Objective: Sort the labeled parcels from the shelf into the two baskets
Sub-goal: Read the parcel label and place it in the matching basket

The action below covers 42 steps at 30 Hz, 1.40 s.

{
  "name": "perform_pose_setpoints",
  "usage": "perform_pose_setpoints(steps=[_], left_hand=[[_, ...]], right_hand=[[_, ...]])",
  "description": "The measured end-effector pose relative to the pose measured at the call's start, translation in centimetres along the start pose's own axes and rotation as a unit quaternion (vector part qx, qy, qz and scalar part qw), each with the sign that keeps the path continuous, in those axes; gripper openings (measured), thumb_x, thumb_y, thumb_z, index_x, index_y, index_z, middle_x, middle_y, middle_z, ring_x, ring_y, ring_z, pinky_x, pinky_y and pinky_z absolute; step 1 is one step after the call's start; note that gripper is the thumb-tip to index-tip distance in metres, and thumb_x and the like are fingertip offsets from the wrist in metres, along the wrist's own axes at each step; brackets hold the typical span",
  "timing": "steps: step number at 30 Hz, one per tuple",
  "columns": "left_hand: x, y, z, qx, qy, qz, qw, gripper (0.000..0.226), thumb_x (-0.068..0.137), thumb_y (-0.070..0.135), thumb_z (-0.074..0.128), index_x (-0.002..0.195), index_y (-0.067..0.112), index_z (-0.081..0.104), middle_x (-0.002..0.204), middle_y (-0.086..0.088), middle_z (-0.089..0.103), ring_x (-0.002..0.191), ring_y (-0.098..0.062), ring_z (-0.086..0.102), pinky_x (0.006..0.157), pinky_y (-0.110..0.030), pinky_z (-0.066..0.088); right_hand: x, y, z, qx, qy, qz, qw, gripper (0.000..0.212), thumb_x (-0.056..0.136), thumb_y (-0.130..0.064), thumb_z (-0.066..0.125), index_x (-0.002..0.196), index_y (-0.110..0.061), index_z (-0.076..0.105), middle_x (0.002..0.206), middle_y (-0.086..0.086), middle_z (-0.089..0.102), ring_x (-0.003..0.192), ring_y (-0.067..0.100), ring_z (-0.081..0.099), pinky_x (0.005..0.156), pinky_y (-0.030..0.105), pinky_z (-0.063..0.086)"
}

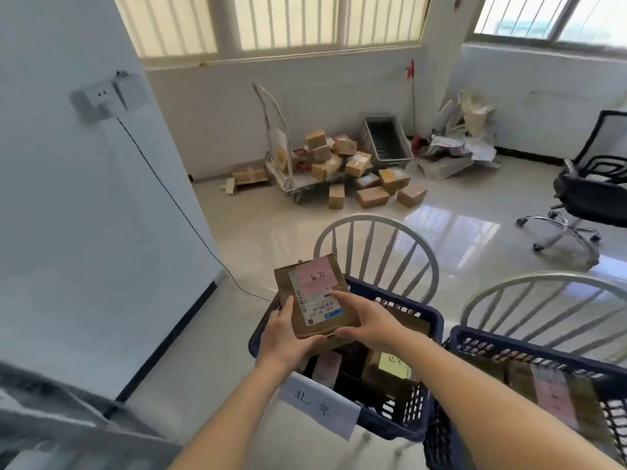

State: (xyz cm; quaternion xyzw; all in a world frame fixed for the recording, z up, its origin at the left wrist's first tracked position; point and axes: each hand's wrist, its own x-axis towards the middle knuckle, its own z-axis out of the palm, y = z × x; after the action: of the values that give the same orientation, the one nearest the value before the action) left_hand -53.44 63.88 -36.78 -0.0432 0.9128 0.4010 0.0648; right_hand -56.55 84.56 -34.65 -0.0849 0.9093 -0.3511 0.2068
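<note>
We see two bare forearms, left hand (pixel 283 337) and right hand (pixel 364 322): no sleeves, gloves, rings or watch visible up to the frame edge.

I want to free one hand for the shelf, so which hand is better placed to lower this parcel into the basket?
Probably the left hand: it cups the parcel from below, while the right hand only steadies it, above the left basket.

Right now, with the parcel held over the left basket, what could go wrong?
The parcel is gripped only at its near edge by the left hand and right hand; it may tip. The left basket sits on a chair, so a hard drop might shift it.
</note>
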Motion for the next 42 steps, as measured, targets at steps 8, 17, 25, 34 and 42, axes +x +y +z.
perform_pose_setpoints(steps=[8,17,25,34,42], left_hand=[[3.1,-4.8,10.2,-0.065,0.034,-0.188,0.979,0.105,0.074,0.049,0.084,0.156,0.034,0.021,0.132,0.0,0.047,0.114,-0.012,0.054,0.087,-0.019,0.049],[4.1,-7.1,15.6,-0.042,0.082,-0.324,0.941,0.108,0.078,0.051,0.08,0.159,0.025,0.013,0.128,-0.001,0.043,0.119,-0.02,0.053,0.092,-0.029,0.05],[5.5,-8.2,18.2,-0.04,0.097,-0.361,0.927,0.105,0.081,0.049,0.078,0.158,0.025,0.012,0.132,-0.003,0.045,0.119,-0.016,0.05,0.089,-0.025,0.049],[6.8,-8.7,19.9,-0.018,0.132,-0.397,0.908,0.1,0.081,0.039,0.081,0.155,0.026,0.015,0.129,-0.007,0.052,0.112,-0.021,0.056,0.083,-0.03,0.051],[7.0,-8.3,19.6,0.013,0.127,-0.401,0.907,0.096,0.079,0.039,0.083,0.15,0.022,0.02,0.13,-0.01,0.05,0.114,-0.022,0.056,0.082,-0.031,0.053]], right_hand=[[10.6,9.4,2.9,-0.03,-0.156,-0.036,0.987,0.08,0.088,-0.02,0.076,0.151,-0.048,0.035,0.152,-0.013,0.044,0.138,0.01,0.047,0.11,0.04,0.049],[17.0,14.0,6.9,-0.041,-0.277,-0.068,0.958,0.082,0.088,-0.016,0.077,0.149,-0.052,0.036,0.154,-0.015,0.041,0.14,0.011,0.043,0.113,0.041,0.047],[19.8,15.9,8.8,-0.031,-0.315,-0.067,0.946,0.083,0.087,-0.014,0.077,0.146,-0.056,0.038,0.151,-0.016,0.042,0.138,0.011,0.047,0.107,0.038,0.052],[21.5,15.9,9.9,-0.073,-0.322,-0.115,0.937,0.086,0.087,-0.013,0.076,0.146,-0.059,0.034,0.156,-0.016,0.037,0.142,0.015,0.042,0.109,0.044,0.049],[22.0,15.3,9.5,-0.059,-0.349,-0.109,0.929,0.085,0.087,-0.011,0.076,0.148,-0.054,0.036,0.157,-0.014,0.037,0.143,0.016,0.039,0.111,0.044,0.048]])
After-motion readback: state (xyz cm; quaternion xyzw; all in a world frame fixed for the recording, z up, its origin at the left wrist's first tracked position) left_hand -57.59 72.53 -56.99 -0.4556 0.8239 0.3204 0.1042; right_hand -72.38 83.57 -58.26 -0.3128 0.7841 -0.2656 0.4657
